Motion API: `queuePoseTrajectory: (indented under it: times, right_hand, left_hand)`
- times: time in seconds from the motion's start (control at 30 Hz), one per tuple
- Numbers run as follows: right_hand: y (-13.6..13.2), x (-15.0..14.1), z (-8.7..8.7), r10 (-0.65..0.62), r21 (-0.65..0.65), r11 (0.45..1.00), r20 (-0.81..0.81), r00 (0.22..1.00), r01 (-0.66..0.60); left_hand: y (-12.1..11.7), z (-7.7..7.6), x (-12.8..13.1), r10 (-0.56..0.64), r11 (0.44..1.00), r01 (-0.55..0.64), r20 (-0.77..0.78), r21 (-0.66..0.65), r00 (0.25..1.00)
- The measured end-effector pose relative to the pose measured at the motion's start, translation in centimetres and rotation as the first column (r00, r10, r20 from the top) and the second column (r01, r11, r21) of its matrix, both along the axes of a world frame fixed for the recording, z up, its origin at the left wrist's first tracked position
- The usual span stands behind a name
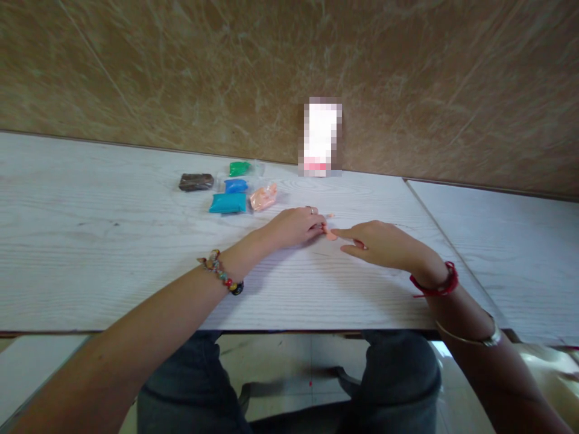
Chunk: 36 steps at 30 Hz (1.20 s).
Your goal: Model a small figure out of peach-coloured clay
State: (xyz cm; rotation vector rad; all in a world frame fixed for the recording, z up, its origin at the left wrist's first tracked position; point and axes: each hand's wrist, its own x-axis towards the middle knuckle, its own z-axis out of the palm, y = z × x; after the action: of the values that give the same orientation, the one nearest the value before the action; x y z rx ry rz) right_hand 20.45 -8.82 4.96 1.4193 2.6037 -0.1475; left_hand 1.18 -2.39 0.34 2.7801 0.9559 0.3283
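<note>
Clay [332,235] lay on the table [289,295] between my hands, its long axis seeming to slant toward me. My left hand [297,225] was curled at it, grip hidden; my right hand [380,243], index outstretched to its edge, thumb apart, grasped nothing.

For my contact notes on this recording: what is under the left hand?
White tabletop shows around the left hand, and a peach piece lies at its fingertips. Whatever is beneath the palm and curled fingers is covered.
</note>
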Motion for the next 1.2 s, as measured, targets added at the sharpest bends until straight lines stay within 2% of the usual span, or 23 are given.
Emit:
queuePoseTrajectory:
  times: [0.17,0.4,0.53,0.67,0.77,0.87,1.03,1.2]
  right_hand:
    - [0.0,0.3,0.1,0.074,-0.039,0.997,0.041,0.996,-0.072]
    - [0.3,0.3,-0.3,0.045,0.002,0.999,0.026,0.999,-0.045]
    - [1.0,0.7,-0.7,-0.059,0.095,0.993,-0.110,0.992,0.069]
    - [2.7,1.3,-1.8,-0.147,0.188,0.959,-0.314,0.938,0.213]
    - [3.9,1.6,-2.9,-0.150,0.187,0.954,-0.373,0.915,0.233]
    - [4.6,1.6,-3.8,-0.105,0.160,0.969,-0.419,0.902,0.188]
    - [4.2,0.7,-4.2,-0.015,0.155,0.983,-0.455,0.890,0.095]
    - [3.0,-0.5,-3.7,0.017,0.164,0.985,-0.439,0.899,0.061]
  left_hand:
    - [0.3,-0.2,-0.1,-0.031,1.000,0.031,0.035,0.004,0.999]
    - [0.4,-0.3,0.0,-0.016,1.000,0.016,0.015,0.012,1.000]
    - [0.9,-0.4,-0.5,0.027,1.000,-0.027,0.018,0.016,0.999]
    - [2.1,-0.4,-1.5,0.113,0.992,-0.113,-0.002,0.052,0.994]
    - [2.8,-0.3,-2.3,0.179,0.982,-0.176,-0.029,0.069,0.984]
    - [2.9,-0.3,-2.5,0.186,0.979,-0.183,-0.030,0.087,0.982]
    - [1.8,-0.2,-1.8,0.117,0.992,-0.118,0.036,0.051,0.993]
    - [1.0,-0.4,-0.5,-0.043,0.997,0.051,0.130,-0.052,0.991]
